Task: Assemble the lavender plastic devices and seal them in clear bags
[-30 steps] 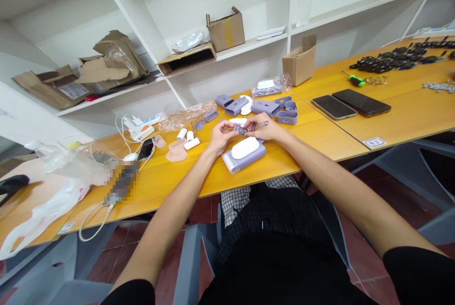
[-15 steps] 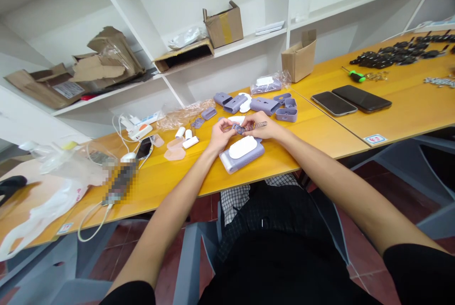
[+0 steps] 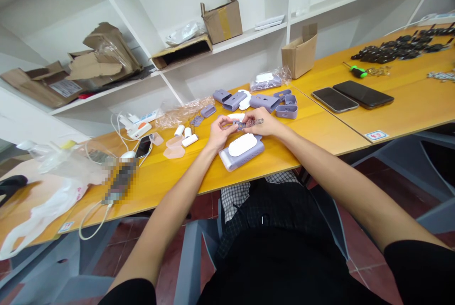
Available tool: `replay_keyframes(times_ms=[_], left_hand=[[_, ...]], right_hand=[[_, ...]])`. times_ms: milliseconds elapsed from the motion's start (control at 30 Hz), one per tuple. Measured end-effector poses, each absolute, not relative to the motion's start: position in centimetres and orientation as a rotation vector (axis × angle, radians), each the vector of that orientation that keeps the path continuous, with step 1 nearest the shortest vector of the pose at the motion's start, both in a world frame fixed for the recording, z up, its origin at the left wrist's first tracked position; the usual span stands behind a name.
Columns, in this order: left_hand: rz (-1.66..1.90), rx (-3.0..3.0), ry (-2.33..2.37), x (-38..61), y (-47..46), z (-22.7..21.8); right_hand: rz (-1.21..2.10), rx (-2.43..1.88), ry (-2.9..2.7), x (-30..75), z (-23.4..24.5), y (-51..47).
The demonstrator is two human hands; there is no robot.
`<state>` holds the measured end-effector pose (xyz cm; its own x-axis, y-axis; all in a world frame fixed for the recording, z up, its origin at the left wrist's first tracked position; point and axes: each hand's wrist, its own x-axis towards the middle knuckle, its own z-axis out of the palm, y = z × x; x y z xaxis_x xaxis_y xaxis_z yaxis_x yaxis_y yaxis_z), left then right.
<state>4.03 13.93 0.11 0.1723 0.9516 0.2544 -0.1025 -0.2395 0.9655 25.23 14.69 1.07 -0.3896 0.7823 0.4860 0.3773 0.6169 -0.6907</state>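
Both my hands meet above the orange table [image 3: 313, 132]. My left hand [image 3: 217, 133] pinches a small purple plastic part [image 3: 239, 126] from the left. My right hand [image 3: 263, 124] pinches a thin metal spring [image 3: 256, 121] that meets the purple part. Just below the hands lies a purple case with a white oval pad [image 3: 242, 149] on top. Behind the hands lie several purple plastic housings [image 3: 265, 102] and a white oval piece [image 3: 236, 117].
Small white cylinders [image 3: 185, 135] and pink caps [image 3: 174, 148] lie left of the hands. Two phones [image 3: 351, 95], a green screwdriver [image 3: 355, 71] and black parts [image 3: 398, 48] lie on the right. A small open carton [image 3: 301, 54], chargers [image 3: 137, 127] and plastic bags [image 3: 53, 186] sit around.
The view has tilted slightly, so everything sits a little higher in the frame. Both hands keep pinching the purple part and spring in about the same spot.
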Motion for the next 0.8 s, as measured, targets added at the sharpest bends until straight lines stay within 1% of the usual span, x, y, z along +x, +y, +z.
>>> replay_keyframes(times_ms=[333,533,800], left_hand=[[1.301,1.323,0.863,4.31,14.08,0.19],[1.291,1.325,0.845,4.26,14.15,0.27],[1.302,1.288,0.827,4.26,14.01,0.44]], right_hand=[[0.591,-1.016,-1.954,25.18,1.1,14.77],[0.627,-0.979,-1.986,25.42,1.39,14.63],[0.588,-1.01,-1.939,25.19,1.34,14.7]])
